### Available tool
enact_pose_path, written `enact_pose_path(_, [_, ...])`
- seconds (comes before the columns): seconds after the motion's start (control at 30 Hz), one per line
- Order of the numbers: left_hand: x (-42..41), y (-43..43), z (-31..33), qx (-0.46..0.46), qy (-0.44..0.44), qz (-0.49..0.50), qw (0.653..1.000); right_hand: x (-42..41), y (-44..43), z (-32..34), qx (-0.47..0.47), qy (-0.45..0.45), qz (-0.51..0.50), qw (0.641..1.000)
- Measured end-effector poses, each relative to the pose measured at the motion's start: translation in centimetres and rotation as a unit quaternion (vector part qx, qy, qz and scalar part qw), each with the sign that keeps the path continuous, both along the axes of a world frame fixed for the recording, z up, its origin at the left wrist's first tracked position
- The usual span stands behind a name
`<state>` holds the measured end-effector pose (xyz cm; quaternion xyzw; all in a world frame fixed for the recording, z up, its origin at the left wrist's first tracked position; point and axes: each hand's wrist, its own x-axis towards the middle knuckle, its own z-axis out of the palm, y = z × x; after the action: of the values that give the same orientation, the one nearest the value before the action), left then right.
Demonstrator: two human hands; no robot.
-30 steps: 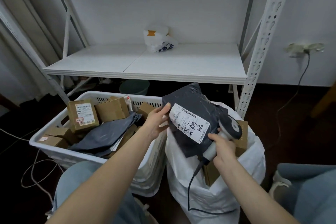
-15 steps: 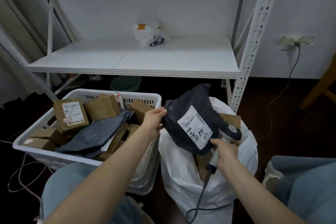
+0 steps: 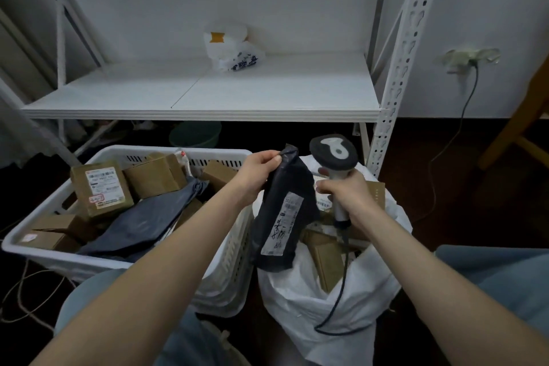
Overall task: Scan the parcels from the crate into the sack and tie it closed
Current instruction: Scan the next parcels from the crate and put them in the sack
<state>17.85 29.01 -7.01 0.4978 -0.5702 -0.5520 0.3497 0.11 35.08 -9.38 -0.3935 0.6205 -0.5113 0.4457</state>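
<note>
I am holding both bare forearms stretched forward, angling in toward each other. My left hand point(image 3: 258, 175) is pinching the top corner of a dark parcel point(image 3: 282, 217) between thumb and curled fingers. My right hand point(image 3: 346, 193), just beside it, is gripping the scanner point(image 3: 334, 154) by its handle, fingers wrapped round, back of the hand toward me.

crate point(image 3: 59, 255) left of sack point(image 3: 312, 306), below shelf point(image 3: 208, 92)

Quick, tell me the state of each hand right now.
Left hand: pinching the dark grey mailer bag by its top edge.
Right hand: gripping the handle of the barcode scanner.
</note>
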Motion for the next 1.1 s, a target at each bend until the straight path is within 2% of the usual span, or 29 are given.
enact_pose_path(0.1, [0.1,0.4,0.4,0.036,0.057,-0.007,0.998,0.8,0.2,-1.0,0.006,0.006,0.04,0.999])
enact_pose_path(0.27, [0.1,0.9,0.7,0.122,0.152,-0.033,0.98,2.2,0.1,-1.9,0.042,-0.147,0.053,0.987])
enact_pose_path(0.33, [0.4,0.9,0.5,0.124,0.17,-0.007,0.978,2.7,0.1,-1.9,0.061,-0.145,0.043,0.987])
enact_pose_path(0.4, [1.3,0.7,-0.5,0.06,0.096,0.051,0.992,3.0,0.0,-1.8,0.071,-0.141,0.003,0.987])
enact_pose_path(0.47, [2.7,0.9,-1.8,-0.048,-0.038,0.121,0.991,2.9,-0.1,-1.5,0.072,-0.13,-0.027,0.989])
enact_pose_path(0.5, [3.4,1.1,-2.5,-0.103,-0.092,0.129,0.982,2.7,-0.1,-1.2,0.07,-0.12,-0.034,0.99])
enact_pose_path(0.57, [4.5,1.9,-3.5,-0.147,-0.143,0.064,0.977,2.3,-0.2,-0.7,0.058,-0.107,-0.035,0.992])
enact_pose_path(0.67, [4.3,4.1,-3.8,-0.03,-0.158,-0.057,0.985,2.3,0.0,0.0,0.045,-0.099,-0.032,0.994])
enact_pose_path(0.73, [4.0,4.9,-4.2,0.023,-0.157,-0.08,0.984,2.7,0.1,0.2,0.04,-0.095,-0.042,0.994])
enact_pose_path(0.97, [2.0,5.4,-4.4,0.033,-0.166,0.014,0.986,3.2,0.4,-0.3,0.055,-0.106,-0.079,0.99])
enact_pose_path(1.1, [2.7,4.5,-3.9,0.02,-0.17,0.032,0.985,2.3,0.8,-0.5,0.048,-0.107,-0.085,0.99])
